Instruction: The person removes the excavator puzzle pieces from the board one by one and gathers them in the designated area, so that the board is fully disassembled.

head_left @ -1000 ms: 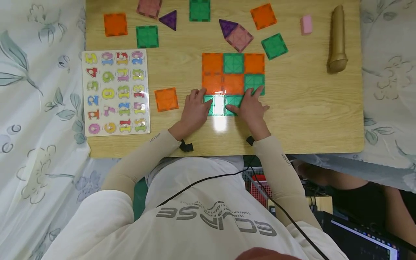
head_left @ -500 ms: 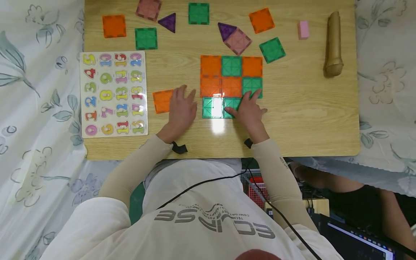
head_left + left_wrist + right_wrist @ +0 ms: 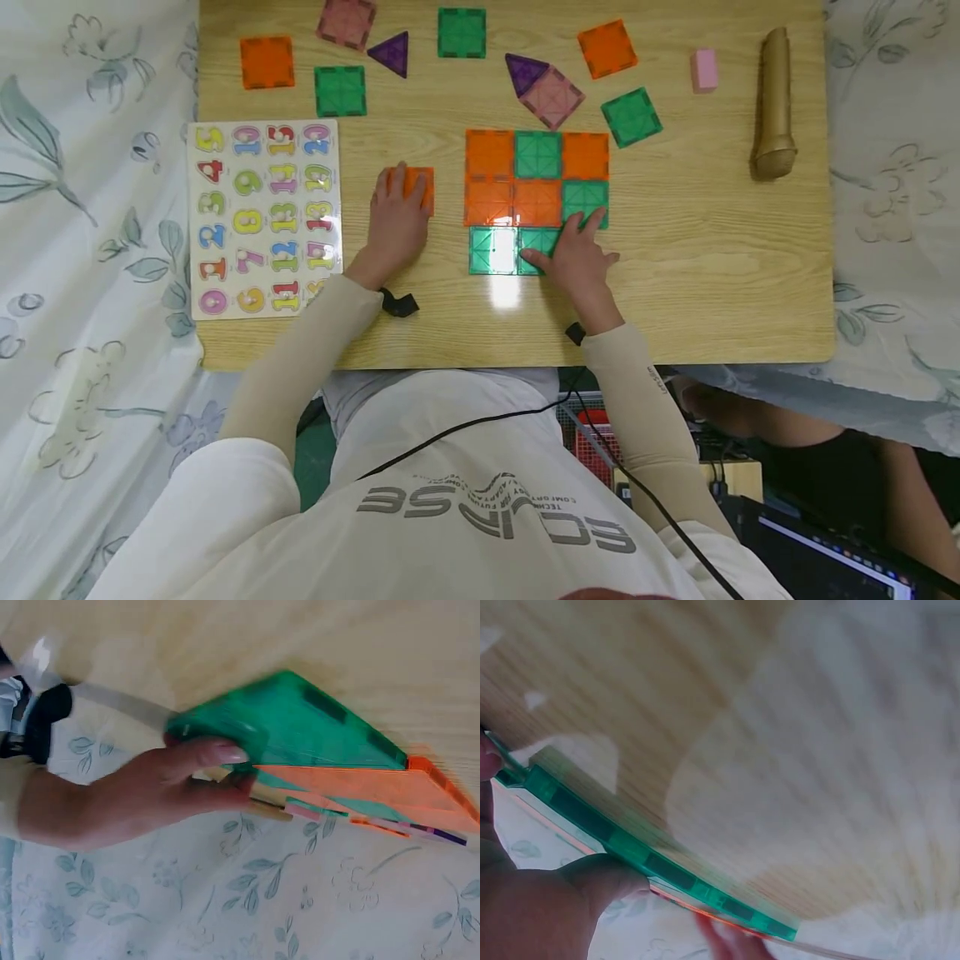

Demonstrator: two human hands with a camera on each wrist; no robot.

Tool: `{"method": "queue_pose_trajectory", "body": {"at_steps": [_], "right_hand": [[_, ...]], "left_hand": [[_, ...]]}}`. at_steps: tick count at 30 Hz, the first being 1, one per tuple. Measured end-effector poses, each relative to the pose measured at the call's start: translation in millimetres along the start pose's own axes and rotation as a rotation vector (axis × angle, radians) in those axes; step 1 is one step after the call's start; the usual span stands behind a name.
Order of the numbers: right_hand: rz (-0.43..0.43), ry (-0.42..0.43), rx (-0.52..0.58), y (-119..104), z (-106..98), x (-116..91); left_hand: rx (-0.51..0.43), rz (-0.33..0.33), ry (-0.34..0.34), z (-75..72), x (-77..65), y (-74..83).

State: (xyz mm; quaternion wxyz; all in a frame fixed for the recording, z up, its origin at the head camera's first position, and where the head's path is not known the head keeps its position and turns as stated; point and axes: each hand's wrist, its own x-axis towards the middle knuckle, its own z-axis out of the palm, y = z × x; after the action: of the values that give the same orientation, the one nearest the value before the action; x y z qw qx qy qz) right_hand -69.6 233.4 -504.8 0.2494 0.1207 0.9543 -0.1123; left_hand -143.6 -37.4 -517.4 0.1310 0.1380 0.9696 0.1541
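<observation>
An orange square magnetic tile point(image 3: 428, 192) lies partly under my left hand point(image 3: 399, 218), whose extended fingers rest on top of it. To its right is a flat block of joined translucent tiles, orange ones point(image 3: 537, 202) and green ones point(image 3: 537, 155). Two green tiles form its nearest row. My right hand point(image 3: 585, 262) is spread over the block's lower right corner, thumb on a nearest-row green tile point(image 3: 536, 242) and fingertips on the green tile above. In the left wrist view, that right hand point(image 3: 135, 787) touches the edge of a green tile point(image 3: 277, 727).
A number puzzle board point(image 3: 264, 221) lies left, under the left forearm's edge. Loose square tiles point(image 3: 341, 91) and purple triangles point(image 3: 392, 55) are scattered along the far side. A pink block point(image 3: 703, 71) and a gold cylinder point(image 3: 776, 104) lie at far right.
My left hand has left the tile block, moved left onto the loose orange tile, and shifted that tile away from me and rightward. The right hand has stayed in place.
</observation>
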Motion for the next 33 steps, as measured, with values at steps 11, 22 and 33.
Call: {"method": "queue_pose_trajectory", "body": {"at_steps": [11, 22, 33], "right_hand": [[-0.011, 0.012, -0.010, -2, 3, 5], [0.006, 0.026, 0.008, -1, -3, 2], [0.011, -0.016, 0.025, -4, -5, 0]], "left_hand": [[0.015, 0.056, -0.090, -9.4, 66.1, 22.0], [0.020, 0.045, -0.157, -19.4, 76.0, 32.8], [0.013, 0.035, -0.127, -26.6, 84.0, 36.3]]}}
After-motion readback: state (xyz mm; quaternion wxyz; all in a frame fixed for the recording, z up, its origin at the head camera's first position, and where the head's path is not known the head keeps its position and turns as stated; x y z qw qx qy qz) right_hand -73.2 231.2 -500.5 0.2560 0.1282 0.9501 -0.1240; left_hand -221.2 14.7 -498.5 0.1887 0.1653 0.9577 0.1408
